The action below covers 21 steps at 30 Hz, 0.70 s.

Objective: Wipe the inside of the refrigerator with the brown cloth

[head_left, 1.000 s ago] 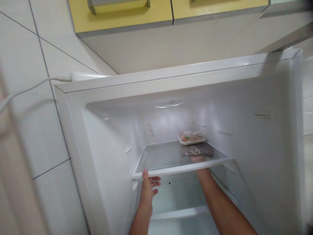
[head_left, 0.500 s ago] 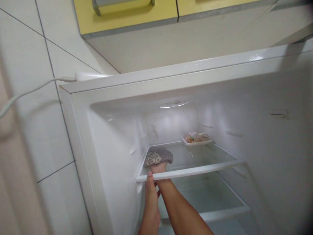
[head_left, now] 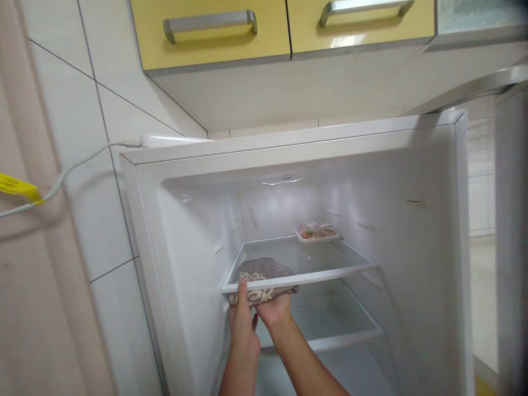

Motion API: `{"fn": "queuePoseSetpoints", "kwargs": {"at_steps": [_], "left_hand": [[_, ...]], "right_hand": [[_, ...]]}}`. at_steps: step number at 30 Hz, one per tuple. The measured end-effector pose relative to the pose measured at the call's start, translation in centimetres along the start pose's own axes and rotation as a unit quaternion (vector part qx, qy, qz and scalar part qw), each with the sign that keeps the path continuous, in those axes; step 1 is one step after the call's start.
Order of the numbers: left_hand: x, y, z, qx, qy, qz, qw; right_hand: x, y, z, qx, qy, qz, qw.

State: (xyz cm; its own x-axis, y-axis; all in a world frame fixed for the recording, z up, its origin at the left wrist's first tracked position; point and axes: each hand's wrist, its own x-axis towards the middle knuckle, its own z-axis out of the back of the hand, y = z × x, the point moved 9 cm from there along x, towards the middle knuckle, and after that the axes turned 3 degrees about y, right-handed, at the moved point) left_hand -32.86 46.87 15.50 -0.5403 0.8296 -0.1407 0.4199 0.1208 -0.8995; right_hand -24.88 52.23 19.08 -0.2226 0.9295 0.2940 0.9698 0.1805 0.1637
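A grey-brown cloth with a pale pattern (head_left: pixel 264 297) is pressed up under the upper glass shelf (head_left: pixel 330 273) of an open fridge. Part of it shows through the glass, and its near edge sticks out below the white front rim. My right hand (head_left: pixel 276 311) is beneath the cloth with the palm up, holding it; the fingers are mostly hidden by the fabric. At the shelf's left front, my left hand (head_left: pixel 244 316) grips the rim, thumb on top and fingers underneath.
A wrapped food tray (head_left: pixel 317 233) sits at the back right of the upper shelf. Below is a second glass shelf (head_left: pixel 350 340). The fridge door (head_left: pixel 511 231) stands open at right. Yellow cupboards (head_left: pixel 214 47) hang above, and a white cable (head_left: pixel 82 160) runs at left.
My right hand has drawn the cloth toward me, so its near edge now shows below the rim. My left hand keeps its hold on the shelf. The view has shifted.
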Motion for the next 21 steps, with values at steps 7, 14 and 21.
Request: {"fn": "queuePoseSetpoints", "kwargs": {"at_steps": [7, 14, 21], "left_hand": [[0.4, 0.0, 0.9, 0.039, -0.009, 0.026, 0.999], [0.6, 0.1, 0.5, 0.047, 0.017, 0.025, 0.998], [0.9, 0.6, 0.0, 0.032, 0.03, 0.014, 0.999]], "right_hand": [[-1.2, 13.7, 4.0, -0.049, -0.05, 0.102, 0.992], [-3.6, 25.4, 7.0, -0.084, -0.085, 0.225, 0.967], [-1.4, 15.8, 3.9, -0.091, -0.053, 0.175, 0.979]]}}
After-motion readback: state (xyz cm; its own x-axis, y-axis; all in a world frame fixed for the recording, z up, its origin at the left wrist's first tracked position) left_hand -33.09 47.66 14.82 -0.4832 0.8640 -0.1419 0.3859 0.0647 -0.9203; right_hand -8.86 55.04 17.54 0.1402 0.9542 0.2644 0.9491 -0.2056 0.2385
